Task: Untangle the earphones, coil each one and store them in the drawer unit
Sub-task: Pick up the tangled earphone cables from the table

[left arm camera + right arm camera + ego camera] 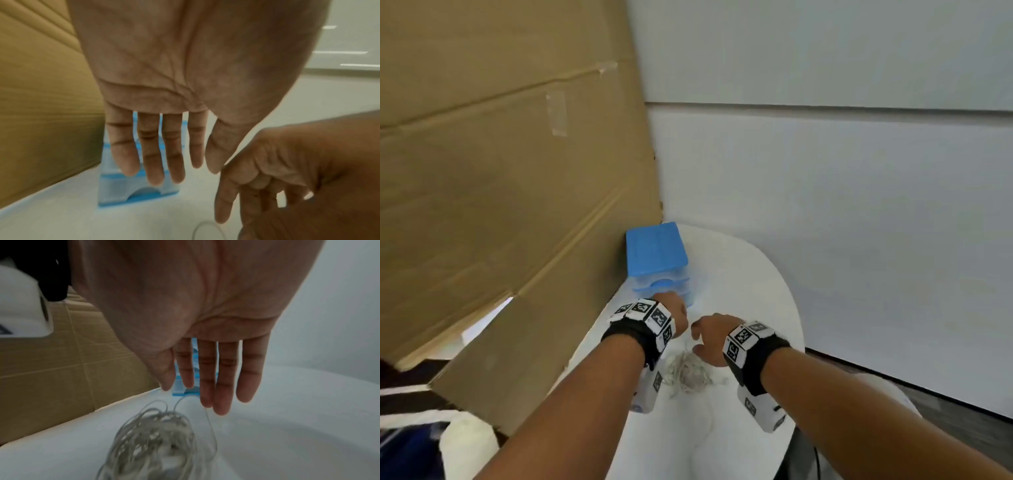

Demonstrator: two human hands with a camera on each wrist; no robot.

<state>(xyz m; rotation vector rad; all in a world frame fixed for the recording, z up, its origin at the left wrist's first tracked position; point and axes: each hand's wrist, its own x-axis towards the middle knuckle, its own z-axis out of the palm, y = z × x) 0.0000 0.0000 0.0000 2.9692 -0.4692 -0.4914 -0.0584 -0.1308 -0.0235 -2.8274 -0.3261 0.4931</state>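
White wall (825,154), leaning cardboard (500,171)

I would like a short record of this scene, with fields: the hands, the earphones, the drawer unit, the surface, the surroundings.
left hand: open, fingers straight, in front of the drawer unit, holding nothing
right hand: open, fingers straight, above the earphones, no grip seen
earphones: white cables in one tangled heap on the table, not yet separated
drawer unit: blue top, clear drawers, at the far left of the table; drawers look closed
table: white, rounded edge
cardboard: big sheet standing to the left, beside the drawer unit
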